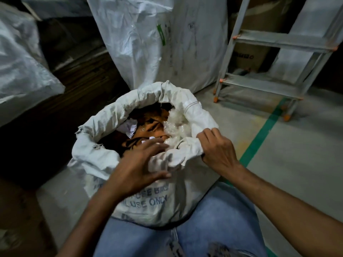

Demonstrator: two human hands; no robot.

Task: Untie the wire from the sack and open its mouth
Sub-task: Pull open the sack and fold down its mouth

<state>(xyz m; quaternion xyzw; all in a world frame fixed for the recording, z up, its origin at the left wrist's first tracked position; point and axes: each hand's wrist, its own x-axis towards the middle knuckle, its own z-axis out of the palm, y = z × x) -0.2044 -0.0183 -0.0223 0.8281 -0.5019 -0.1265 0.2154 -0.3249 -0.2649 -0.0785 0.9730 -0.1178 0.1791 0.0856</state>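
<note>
A white woven sack [104, 119] with blue printed lettering stands on the floor between my knees. Its mouth is open and its rim is rolled outward. Inside lie orange and black fabric [148, 123], white scraps and clear plastic [176, 127]. My left hand [137, 164] grips the near rim, thumb outside and fingers curled over into the mouth. My right hand [217, 147] grips the rolled rim on the right side. A thin pale wire or cord [192, 105] wraps the rim at the far right.
A tall white sack [157, 39] stands just behind. Another white sack [20, 58] lies at the left, with dark stacked material under it. A metal stepladder [269, 80] stands at the right. A green line [259, 138] crosses the concrete floor.
</note>
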